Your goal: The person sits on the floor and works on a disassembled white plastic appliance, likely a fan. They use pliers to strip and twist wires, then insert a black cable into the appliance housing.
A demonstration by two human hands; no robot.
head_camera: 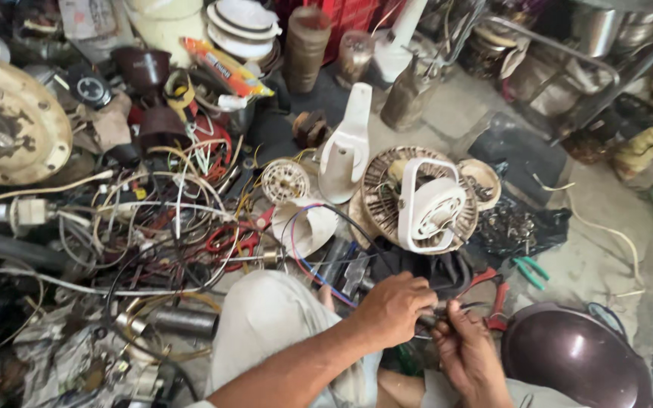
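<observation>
My left hand (393, 308) reaches in from the lower left, fingers curled around a bundle of thin wires (319, 268), black, blue and red, that runs up to a white cone-shaped housing (304, 225). My right hand (466, 353) sits just right of it and pinches the wire ends between the fingertips; what else it holds is hidden. Both hands meet over my knee in pale trousers (270, 317). A round fan motor with a white bracket (425, 202) lies just beyond the hands. Red-handled pliers (496, 296) lie beside my right hand.
A tangle of wires and red scissors (228, 238) fills the left. A large cream disc (9, 121) lies far left, and a dark brown dome (568, 355) at the lower right. Green-handled pliers (530, 268), a white stand part (345, 147) and jars crowd the floor.
</observation>
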